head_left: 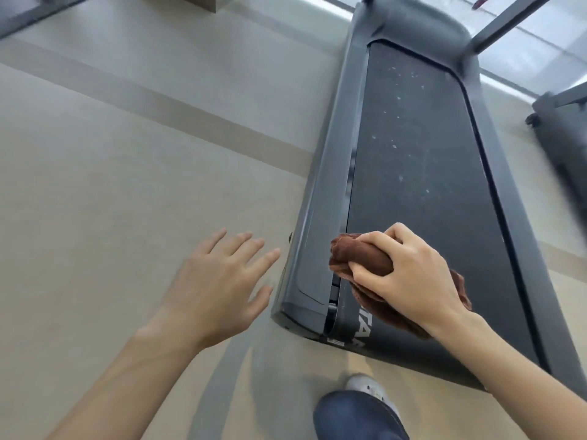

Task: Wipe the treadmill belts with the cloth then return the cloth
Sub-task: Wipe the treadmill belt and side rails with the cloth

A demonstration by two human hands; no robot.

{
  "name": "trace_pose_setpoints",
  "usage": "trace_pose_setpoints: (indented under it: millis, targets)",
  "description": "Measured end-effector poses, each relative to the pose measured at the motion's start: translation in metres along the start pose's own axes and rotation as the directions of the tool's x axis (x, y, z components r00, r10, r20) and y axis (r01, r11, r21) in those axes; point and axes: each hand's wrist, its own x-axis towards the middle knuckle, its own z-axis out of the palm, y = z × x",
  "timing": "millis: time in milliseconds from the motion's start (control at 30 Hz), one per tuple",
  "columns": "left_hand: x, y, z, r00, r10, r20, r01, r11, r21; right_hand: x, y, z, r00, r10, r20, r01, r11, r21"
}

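On the belt (422, 173), cloth (359, 258) in right hand (409, 274).

A bunched brown terry cloth (355, 258) lies on the near end of the dark, white-speckled treadmill belt (422, 160).

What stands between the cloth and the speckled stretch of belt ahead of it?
Nothing visible. The right hand grips the cloth at the near end of the belt, which runs bare to the pale specks.
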Motion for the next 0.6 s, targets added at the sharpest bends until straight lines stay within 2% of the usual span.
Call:
trace_pose_setpoints:
  millis: [200, 333, 600]
  targets:
    - [-0.068, 0.001, -0.092, 0.999, -0.024, -0.03, 0.021, 0.995, -0.097, -0.032, -0.082, -0.084, 0.997, 0.078, -0.015, -0.078, 0.997, 0.025]
    - [-0.103, 0.007, -0.161, 0.996, -0.028, -0.081, 0.013, 0.983, -0.181, -0.043, -0.128, -0.15, 0.986, 0.139, -0.087, -0.136, 0.99, 0.047]
    - [-0.148, -0.004, -0.29, 0.991, 0.089, -0.097, -0.099, 0.989, -0.106, -0.062, -0.199, -0.258, 0.952, 0.257, -0.169, -0.25, 0.966, 0.063]
